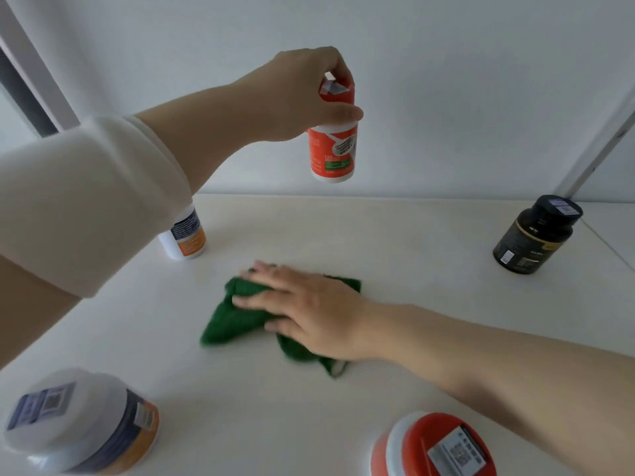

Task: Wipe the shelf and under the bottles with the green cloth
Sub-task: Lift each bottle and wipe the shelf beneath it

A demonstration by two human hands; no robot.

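Observation:
My left hand [302, 94] grips an orange-and-white bottle [332, 152] by its cap and holds it in the air above the back of the white shelf [395, 255]. Below it, my right hand [302, 307] lies flat with straight fingers on the crumpled green cloth [230, 321], pressing it onto the shelf near the middle. The cloth sticks out to the left of and below the hand.
A white bottle with a blue-orange label [185, 237] stands at the back left, partly behind my sleeve. A black bottle [536, 235] stands at the right. Near the front edge are a white-capped bottle [79, 420] and an orange-capped bottle [436, 444]. A wall closes the back.

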